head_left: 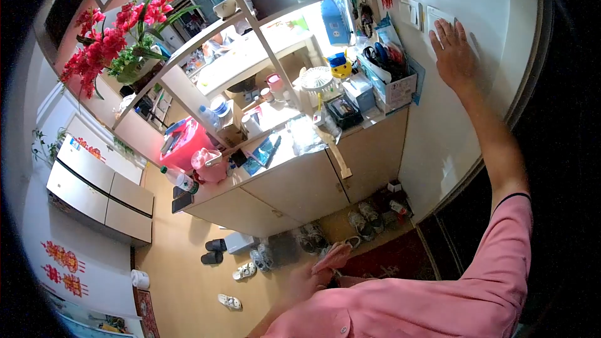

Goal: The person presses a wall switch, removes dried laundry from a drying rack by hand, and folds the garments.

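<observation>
Upper right: right hand (453,53) spread on switch plate (436,15); box (400,91), dark-handled items (377,55) inside. Bottom centre: left hand (303,285) at pink cloth (333,258), grip unclear.

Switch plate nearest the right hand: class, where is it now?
In the head view, the switch plate is upper right on the wall, by the fingertips of the right hand, beside another plate.
</observation>
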`<action>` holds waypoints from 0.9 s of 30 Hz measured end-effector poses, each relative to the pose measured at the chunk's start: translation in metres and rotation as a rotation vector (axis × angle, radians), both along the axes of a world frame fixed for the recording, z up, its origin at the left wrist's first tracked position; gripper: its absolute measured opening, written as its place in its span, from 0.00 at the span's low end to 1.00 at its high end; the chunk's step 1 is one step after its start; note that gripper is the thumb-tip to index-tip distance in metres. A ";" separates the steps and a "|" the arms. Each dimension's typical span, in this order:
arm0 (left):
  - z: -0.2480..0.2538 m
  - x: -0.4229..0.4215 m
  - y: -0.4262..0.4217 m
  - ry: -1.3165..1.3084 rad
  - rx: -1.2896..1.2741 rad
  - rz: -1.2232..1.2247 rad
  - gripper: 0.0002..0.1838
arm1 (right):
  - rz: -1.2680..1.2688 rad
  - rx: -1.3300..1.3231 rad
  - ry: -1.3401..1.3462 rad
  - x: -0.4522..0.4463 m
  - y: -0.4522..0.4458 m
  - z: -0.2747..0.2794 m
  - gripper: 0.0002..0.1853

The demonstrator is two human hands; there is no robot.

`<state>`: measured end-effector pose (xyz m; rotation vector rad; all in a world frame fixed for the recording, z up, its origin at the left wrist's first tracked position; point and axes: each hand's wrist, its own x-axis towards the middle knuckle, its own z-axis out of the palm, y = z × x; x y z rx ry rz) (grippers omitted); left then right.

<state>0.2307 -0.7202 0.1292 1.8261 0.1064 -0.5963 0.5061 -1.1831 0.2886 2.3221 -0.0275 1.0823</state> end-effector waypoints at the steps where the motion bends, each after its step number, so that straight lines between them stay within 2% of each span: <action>1: -0.005 -0.001 0.001 -0.004 -0.023 0.002 0.12 | -0.009 -0.007 0.003 0.000 0.000 0.001 0.23; 13: -0.049 -0.004 0.010 -0.034 -0.158 0.013 0.12 | 0.019 0.003 -0.060 0.000 -0.011 0.004 0.25; 27: -0.026 -0.006 -0.002 0.022 -0.141 0.059 0.08 | 0.026 0.006 0.109 -0.009 -0.003 0.000 0.25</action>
